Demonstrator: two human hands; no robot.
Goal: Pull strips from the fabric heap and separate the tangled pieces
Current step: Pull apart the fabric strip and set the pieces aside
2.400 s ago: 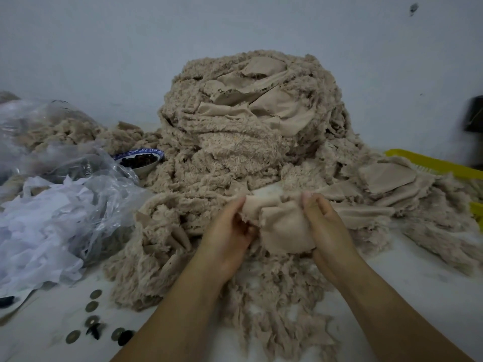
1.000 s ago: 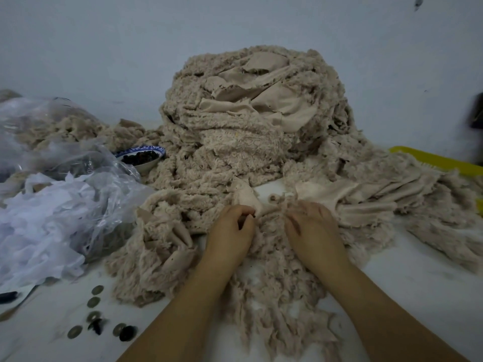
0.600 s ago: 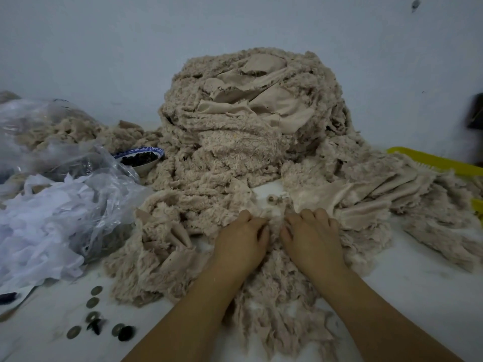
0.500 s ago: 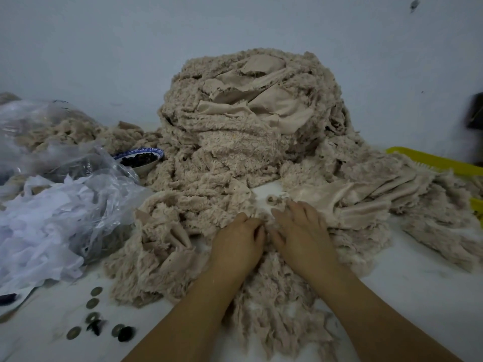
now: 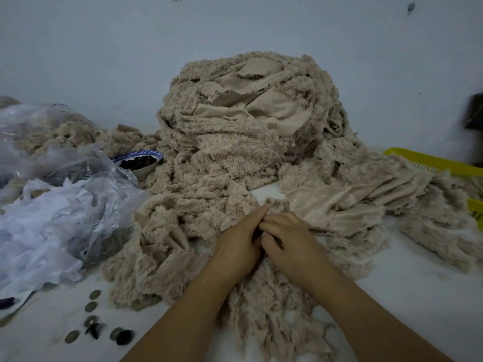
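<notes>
The big fabric heap [image 5: 248, 142] stands mostly unsorted at the back of the surface [image 5: 418, 296]. Only a few strips [image 5: 274, 309] lie loose in front. On them the straight-fingered left hand [image 5: 240, 241] presses against the curled right hand [image 5: 290, 239]. Whether either pinches fabric, I cannot tell.

The tall heap of beige fluffy fabric strips [image 5: 248, 142] stands in the middle of the white desk [image 5: 418, 296]. To its left lies a small blue-rimmed bowl [image 5: 138, 160], and before the bowl a clear plastic bag of white scraps [image 5: 52, 218]. Small round metal buttons [image 5: 91, 307] lie before the bag. A yellow plastic basket [image 5: 431, 163] is behind the heap's right side.
</notes>
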